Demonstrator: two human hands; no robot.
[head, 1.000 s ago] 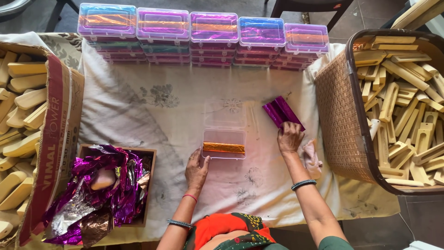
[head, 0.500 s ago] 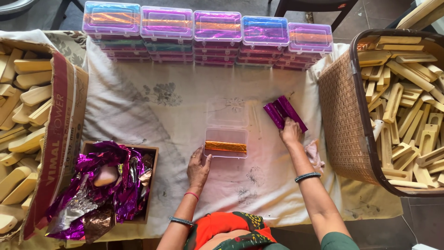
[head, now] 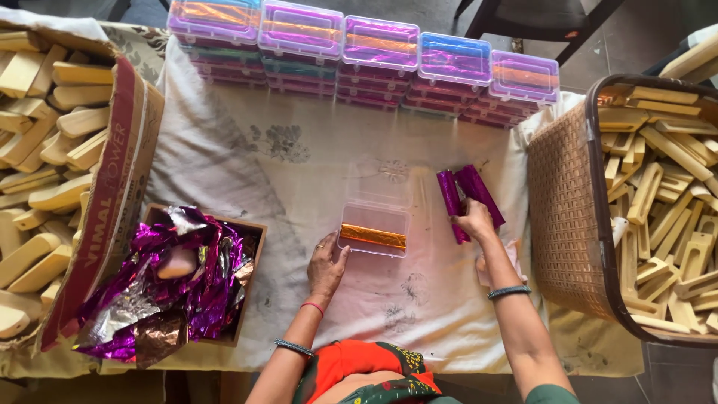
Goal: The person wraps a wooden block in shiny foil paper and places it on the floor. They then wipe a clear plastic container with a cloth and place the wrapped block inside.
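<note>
A clear plastic box (head: 375,203) lies open on the white cloth (head: 247,164), with one orange foil-wrapped bar (head: 372,236) inside near its front edge. My left hand (head: 327,263) rests flat on the cloth, fingertips touching the box's front left corner. My right hand (head: 474,220) closes on purple foil-wrapped bars (head: 468,194) lying to the right of the box.
Stacked lidded boxes (head: 366,56) with coloured bars line the far edge. A brown basket (head: 568,217) of bare wooden pieces stands at right. A cardboard carton (head: 120,172) of wooden pieces sits at left, and a small box of purple foil sheets (head: 164,277) lies beside it.
The view shifted slightly. My right hand has closed more onto the purple bars; my left hand stays by the box corner.
</note>
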